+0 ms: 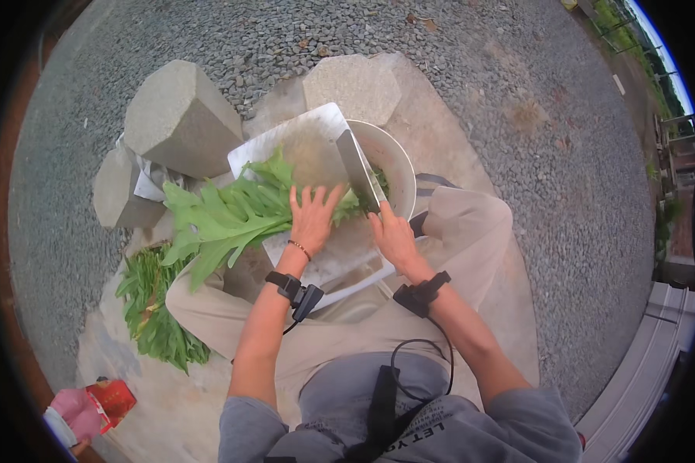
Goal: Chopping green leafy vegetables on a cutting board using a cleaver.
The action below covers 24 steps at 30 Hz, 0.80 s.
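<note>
My left hand (314, 217) lies across a bunch of large, lobed green leaves (231, 211), holding it down with fingers spread. Under the leaves is a worn, pale cutting board (313, 144), tilted in view. My right hand (395, 234) grips a broad-bladed kitchen knife (356, 168) by its handle. The blade points away from me near the board's right edge, just right of the leaf ends. A white bucket (402, 153) stands beneath that edge, with cut greens (380, 180) partly visible inside; the board hides the rest.
A pile of long green leaves (159, 312) lies on the concrete by my left knee. Concrete blocks (179, 118) stand beyond, one with a white plastic bag (150, 178) against it. Gravel (573, 231) surrounds the slab. At lower left are a person's pink garment (76, 414) and a red bag (114, 399).
</note>
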Tool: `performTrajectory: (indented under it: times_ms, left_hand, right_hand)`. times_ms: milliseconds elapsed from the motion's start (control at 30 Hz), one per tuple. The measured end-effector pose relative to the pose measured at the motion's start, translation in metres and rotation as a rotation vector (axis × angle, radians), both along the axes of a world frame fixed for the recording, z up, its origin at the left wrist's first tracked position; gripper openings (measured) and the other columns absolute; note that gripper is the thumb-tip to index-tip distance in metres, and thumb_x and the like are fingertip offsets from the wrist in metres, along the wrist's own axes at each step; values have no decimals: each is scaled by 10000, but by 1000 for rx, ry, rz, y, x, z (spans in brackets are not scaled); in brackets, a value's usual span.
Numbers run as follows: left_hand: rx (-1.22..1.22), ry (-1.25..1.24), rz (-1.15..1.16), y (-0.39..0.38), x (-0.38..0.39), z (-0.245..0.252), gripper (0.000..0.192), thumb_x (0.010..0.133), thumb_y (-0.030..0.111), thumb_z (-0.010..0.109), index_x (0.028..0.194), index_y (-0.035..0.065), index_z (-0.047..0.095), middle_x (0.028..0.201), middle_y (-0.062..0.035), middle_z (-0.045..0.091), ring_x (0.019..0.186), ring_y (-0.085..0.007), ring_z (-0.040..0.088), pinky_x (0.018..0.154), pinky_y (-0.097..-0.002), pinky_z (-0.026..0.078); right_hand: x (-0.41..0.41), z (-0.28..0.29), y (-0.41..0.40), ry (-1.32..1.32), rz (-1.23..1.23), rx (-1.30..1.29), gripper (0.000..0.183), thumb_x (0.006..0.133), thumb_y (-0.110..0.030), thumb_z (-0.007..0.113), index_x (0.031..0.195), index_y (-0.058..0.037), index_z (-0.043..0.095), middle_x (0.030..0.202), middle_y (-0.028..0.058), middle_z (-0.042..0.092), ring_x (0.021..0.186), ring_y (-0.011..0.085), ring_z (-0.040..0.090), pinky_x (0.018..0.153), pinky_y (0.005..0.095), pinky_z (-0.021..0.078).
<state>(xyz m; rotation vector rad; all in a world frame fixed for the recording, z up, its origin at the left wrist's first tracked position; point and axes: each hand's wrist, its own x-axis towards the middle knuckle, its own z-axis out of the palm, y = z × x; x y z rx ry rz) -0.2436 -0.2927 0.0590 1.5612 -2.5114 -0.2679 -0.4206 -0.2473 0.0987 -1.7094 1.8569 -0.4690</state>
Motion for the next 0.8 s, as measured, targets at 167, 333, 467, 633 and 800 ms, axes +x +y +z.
performTrajectory:
  times_ms: [167,333,467,633,800]
  left_hand:
    - [-12,39,23,-1,-1,0,683,684,92,668,1314,121,405,1115,-74,466,1138,-298,398,1061,-548,178]
    - [-15,31,12,-2,-3,-5,565,711,75,610,1254,94,456,1093,-77,483,1127,-306,409,1052,-560,192]
    - [-44,-42,15,-1,-5,-5,548,735,69,594,1263,102,456,1112,-80,474,1139,-315,398,1053,-556,182]
    - [-66,-25,9,-2,-5,-7,482,767,54,526,1244,99,478,1111,-85,486,1145,-327,404,1053,-560,182]
    - [-38,14,16,-2,-2,-12,490,768,40,517,1251,106,471,1136,-91,482,1150,-331,402,1057,-559,176]
  right_hand:
    - [-9,44,15,-96,25,17,226,906,-200,513,988,-12,420,628,267,573,651,474,569,570,556,430]
    - [-12,48,34,-55,82,107,225,908,-190,506,1005,-11,411,655,274,578,659,483,566,574,553,429]
    - [0,52,22,54,115,189,230,918,-220,482,1013,-21,416,700,278,594,673,478,579,583,555,438]
    - [18,2,-6,69,68,28,237,921,-242,476,1024,-36,421,672,277,592,654,475,580,591,553,450]
    - [11,-3,-12,4,30,-36,233,920,-242,480,1015,-37,422,642,268,585,635,477,572,588,547,451]
